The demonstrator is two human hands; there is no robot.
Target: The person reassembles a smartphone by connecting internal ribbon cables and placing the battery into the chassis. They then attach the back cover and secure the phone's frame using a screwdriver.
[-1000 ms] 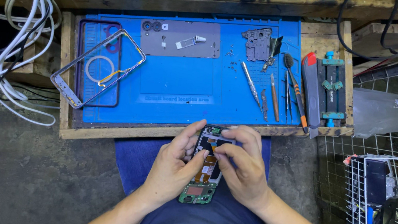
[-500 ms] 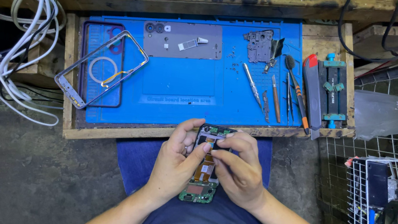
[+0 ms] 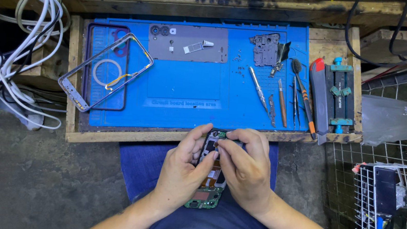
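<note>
Over my lap, just below the bench's front edge, both hands hold an opened phone body with its green circuit board showing. My left hand grips its left side, thumb on the upper edge. My right hand covers the right side, fingertips pressing near the top end by the camera area. On the blue work mat lie a phone frame at the left, a grey back cover and a small metal shield plate.
Tweezers, a spudger and screwdrivers lie in a row at the mat's right, next to a board-holder jig. White cables hang at the left. A wire rack with a dark device stands at the right.
Both hands and the phone body stay in my lap; my fingers have shifted slightly up along its top end. The view has tilted a little.
</note>
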